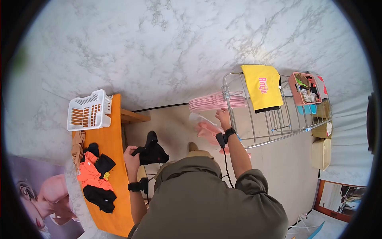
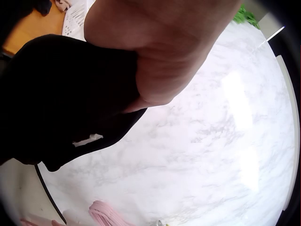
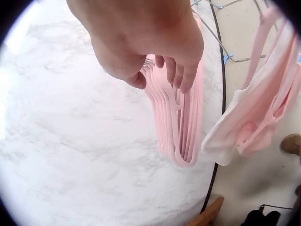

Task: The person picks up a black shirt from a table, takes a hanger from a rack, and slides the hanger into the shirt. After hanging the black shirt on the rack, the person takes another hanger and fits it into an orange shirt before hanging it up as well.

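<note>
My left hand (image 1: 131, 160) pinches a black piece of clothing (image 1: 152, 153) by its edge, and the cloth hangs down beside the wooden table. Close up in the left wrist view, the dark fabric (image 2: 70, 94) droops from the fingers, with a small white patch near its opening. My right hand (image 1: 223, 118) reaches toward a row of pink hangers (image 1: 213, 102) on the rack's end. Seen from the right wrist, its loosely bent fingers (image 3: 189, 77) overlap the hangers with nothing visibly gripped. A pink and white garment (image 3: 256, 120) hangs close beside them.
On the orange wooden table (image 1: 113, 159) lie an orange and black clothing pile (image 1: 93, 173) and a white plastic basket (image 1: 89, 111). The metal drying rack (image 1: 254, 137) carries a yellow cloth (image 1: 260, 87) and a pink basket (image 1: 304, 89). Beige bins (image 1: 321, 154) stand at the right.
</note>
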Action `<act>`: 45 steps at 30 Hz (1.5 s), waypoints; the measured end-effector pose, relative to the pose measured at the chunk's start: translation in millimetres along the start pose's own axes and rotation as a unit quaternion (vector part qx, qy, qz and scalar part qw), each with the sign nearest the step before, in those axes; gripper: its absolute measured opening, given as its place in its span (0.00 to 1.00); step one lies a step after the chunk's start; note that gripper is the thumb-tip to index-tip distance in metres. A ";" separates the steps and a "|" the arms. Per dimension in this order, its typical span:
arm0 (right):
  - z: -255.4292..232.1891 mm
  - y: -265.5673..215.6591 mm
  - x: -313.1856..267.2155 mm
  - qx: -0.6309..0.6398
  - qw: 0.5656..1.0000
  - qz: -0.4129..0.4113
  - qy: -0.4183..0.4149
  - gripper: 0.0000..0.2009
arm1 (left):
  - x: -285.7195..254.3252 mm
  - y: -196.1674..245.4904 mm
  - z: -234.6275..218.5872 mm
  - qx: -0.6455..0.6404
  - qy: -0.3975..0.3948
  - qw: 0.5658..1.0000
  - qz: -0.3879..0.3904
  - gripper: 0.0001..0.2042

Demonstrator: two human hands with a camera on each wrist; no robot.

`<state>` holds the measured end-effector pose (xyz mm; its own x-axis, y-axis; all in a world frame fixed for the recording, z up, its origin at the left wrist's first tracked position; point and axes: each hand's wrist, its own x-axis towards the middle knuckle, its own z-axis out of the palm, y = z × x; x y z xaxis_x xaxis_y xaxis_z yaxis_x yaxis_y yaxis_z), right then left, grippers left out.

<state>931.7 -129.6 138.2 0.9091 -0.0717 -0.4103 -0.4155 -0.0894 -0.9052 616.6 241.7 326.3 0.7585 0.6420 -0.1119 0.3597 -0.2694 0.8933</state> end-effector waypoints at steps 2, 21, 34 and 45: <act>3.3 3.9 16.5 0.069 0.997 0.039 0.010 0.27 | 3.7 6.8 1.9 0.016 0.015 1.000 0.014 0.09; 9.1 20.3 66.9 0.256 0.946 0.198 -0.003 0.18 | 25.9 14.2 0.6 0.025 0.056 0.997 0.044 0.09; 59.0 -31.4 -40.6 0.365 0.906 0.149 -0.156 0.14 | 53.7 -4.3 15.2 0.032 0.032 0.998 0.044 0.08; 145.8 -157.8 -143.0 0.223 0.866 0.041 -0.445 0.07 | 74.9 -11.3 -5.5 -0.001 0.066 0.996 0.058 0.09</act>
<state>871.4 39.7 323.5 0.6202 0.7531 -0.2194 -0.6087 0.2857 -0.7402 666.4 296.7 310.2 0.7173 0.6950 0.0503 0.2721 -0.3459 0.8979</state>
